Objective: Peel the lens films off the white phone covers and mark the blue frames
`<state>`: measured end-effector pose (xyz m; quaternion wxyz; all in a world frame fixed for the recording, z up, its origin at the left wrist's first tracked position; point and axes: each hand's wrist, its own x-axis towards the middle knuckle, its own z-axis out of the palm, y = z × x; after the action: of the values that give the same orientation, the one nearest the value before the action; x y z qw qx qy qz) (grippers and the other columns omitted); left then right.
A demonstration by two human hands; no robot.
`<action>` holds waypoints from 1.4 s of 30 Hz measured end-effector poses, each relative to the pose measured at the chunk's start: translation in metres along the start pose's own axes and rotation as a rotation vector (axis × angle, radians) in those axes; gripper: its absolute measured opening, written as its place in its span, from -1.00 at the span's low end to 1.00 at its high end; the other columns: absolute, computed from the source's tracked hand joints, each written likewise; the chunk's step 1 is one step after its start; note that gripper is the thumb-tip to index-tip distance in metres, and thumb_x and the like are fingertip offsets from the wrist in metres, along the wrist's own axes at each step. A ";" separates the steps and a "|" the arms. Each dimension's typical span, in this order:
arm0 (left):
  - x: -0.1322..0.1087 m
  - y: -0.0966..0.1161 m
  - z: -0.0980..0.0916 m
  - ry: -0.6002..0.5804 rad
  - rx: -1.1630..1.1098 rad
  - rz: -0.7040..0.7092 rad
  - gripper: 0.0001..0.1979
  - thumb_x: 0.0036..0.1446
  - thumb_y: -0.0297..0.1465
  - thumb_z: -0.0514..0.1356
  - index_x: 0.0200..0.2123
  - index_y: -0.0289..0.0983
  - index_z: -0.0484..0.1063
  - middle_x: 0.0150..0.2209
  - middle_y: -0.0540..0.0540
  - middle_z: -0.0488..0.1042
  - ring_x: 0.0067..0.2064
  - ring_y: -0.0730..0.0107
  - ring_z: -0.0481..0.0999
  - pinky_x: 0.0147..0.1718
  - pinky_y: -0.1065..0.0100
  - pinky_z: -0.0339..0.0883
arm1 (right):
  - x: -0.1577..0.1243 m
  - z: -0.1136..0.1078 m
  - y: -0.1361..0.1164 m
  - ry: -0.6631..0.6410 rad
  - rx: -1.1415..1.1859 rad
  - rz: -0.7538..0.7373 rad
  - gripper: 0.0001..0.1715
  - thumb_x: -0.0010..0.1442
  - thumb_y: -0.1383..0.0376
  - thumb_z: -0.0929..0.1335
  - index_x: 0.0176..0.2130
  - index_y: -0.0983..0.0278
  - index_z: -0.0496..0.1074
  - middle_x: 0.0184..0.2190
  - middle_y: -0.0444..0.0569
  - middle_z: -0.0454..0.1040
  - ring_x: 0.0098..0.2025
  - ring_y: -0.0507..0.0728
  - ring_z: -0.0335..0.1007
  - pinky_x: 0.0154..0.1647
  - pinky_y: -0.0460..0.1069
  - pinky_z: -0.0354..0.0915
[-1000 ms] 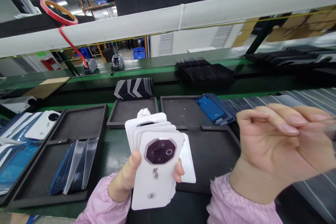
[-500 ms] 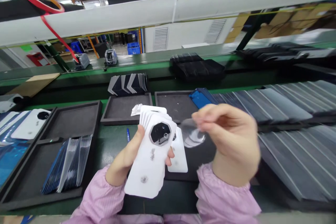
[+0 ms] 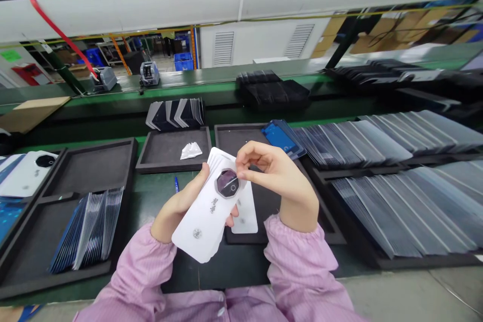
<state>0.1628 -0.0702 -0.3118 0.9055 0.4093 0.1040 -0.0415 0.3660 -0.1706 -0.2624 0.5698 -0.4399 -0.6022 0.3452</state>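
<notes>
A fanned stack of white phone back covers (image 3: 199, 221) rests in my left hand (image 3: 184, 201), tilted, thumb on the left edge and fingertips showing at the right. The top cover has a dark octagonal camera window (image 3: 228, 183), dark lettering and a round mark. Pinched closed at the upper right edge of that window is my right hand (image 3: 269, 166); whatever its fingertips hold is too small to make out. Behind the stack, another white cover (image 3: 249, 216) lies on a black tray (image 3: 320, 211), partly hidden.
Black trays at left hold blue-filmed panels (image 3: 90, 231) and white covers (image 3: 28, 176). Rows of grey film-covered panels (image 3: 407, 211) fill the right. A crumpled white piece (image 3: 190, 150) lies in a back tray (image 3: 151, 148). A blue pen (image 3: 176, 184) is left of the stack.
My right hand has come left and inward, from holding a clear film piece away from the stack to touching the camera window's edge. The view has shifted; my left hand keeps the stack.
</notes>
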 end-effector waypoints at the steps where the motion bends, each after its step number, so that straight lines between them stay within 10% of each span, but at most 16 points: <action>1: 0.001 0.000 -0.001 -0.008 -0.002 -0.001 -0.02 0.04 0.42 0.16 -0.06 -0.45 0.60 -0.24 -0.36 0.66 -0.30 0.05 0.67 -0.29 0.23 0.51 | 0.000 0.000 0.000 -0.001 -0.013 0.000 -0.80 0.16 0.31 0.55 -0.26 0.26 0.48 -0.42 -0.11 0.54 -0.40 0.06 0.46 -0.35 -0.04 0.41; 11: 0.002 -0.003 0.002 -0.010 -0.060 0.067 -0.12 0.08 0.35 0.22 0.01 -0.37 0.55 -0.24 -0.30 0.67 -0.30 0.05 0.68 -0.26 0.20 0.51 | -0.001 0.017 0.002 0.046 -0.442 -0.049 -0.79 0.13 0.36 0.47 -0.20 0.19 0.45 -0.37 -0.15 0.47 -0.36 0.10 0.42 -0.28 0.01 0.40; 17: 0.001 0.005 0.001 0.039 -0.137 0.151 -0.19 0.11 0.25 0.30 0.06 -0.39 0.52 -0.25 -0.28 0.67 -0.30 0.10 0.68 -0.27 0.27 0.50 | 0.005 0.022 0.018 0.696 -0.741 -0.185 -0.60 0.16 0.22 0.50 -0.01 0.15 0.45 -0.10 0.02 0.40 -0.09 0.27 0.42 -0.07 0.17 0.41; 23: -0.004 0.010 0.000 0.131 -0.024 0.257 -0.32 0.24 0.13 0.26 0.00 -0.43 0.55 -0.28 -0.31 0.69 -0.26 0.06 0.72 -0.26 0.27 0.55 | 0.007 0.035 0.029 0.205 -0.370 0.156 -0.16 -0.09 0.16 0.63 0.14 0.17 0.40 -0.10 -0.01 0.51 -0.19 0.21 0.50 -0.17 0.11 0.48; 28: -0.014 0.017 0.005 0.244 0.203 0.320 -0.40 0.13 -0.13 0.47 0.10 -0.42 0.54 -0.09 -0.38 0.68 -0.18 -0.05 0.73 -0.24 0.22 0.59 | 0.021 0.032 0.044 0.437 -0.073 0.130 -0.36 -0.06 0.09 0.60 -0.07 0.15 0.34 -0.24 -0.09 0.54 -0.25 0.19 0.55 -0.25 0.05 0.50; 34: -0.020 0.023 0.006 0.308 0.219 0.355 -0.49 0.11 -0.17 0.48 -0.02 -0.43 0.59 -0.18 -0.36 0.70 -0.20 -0.06 0.73 -0.24 0.20 0.60 | 0.002 -0.036 0.064 0.657 -0.041 0.118 -0.20 -0.08 -0.24 0.53 -0.10 0.09 0.17 -0.20 -0.07 0.50 -0.18 0.21 0.53 -0.22 0.09 0.52; 42: -0.030 0.035 0.013 0.287 -0.059 0.412 -0.32 0.16 0.11 0.35 0.04 -0.38 0.52 -0.23 -0.23 0.64 -0.32 0.16 0.65 -0.31 0.24 0.56 | -0.044 -0.022 0.115 0.354 -0.402 0.467 -0.54 -0.08 0.18 0.64 -0.26 0.28 0.47 -0.40 -0.16 0.49 -0.38 0.09 0.43 -0.22 0.06 0.45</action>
<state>0.1412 -0.0573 -0.2711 0.8824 0.3969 0.1470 0.2056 0.4022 -0.1700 -0.3820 0.4731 -0.7221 -0.4331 0.2591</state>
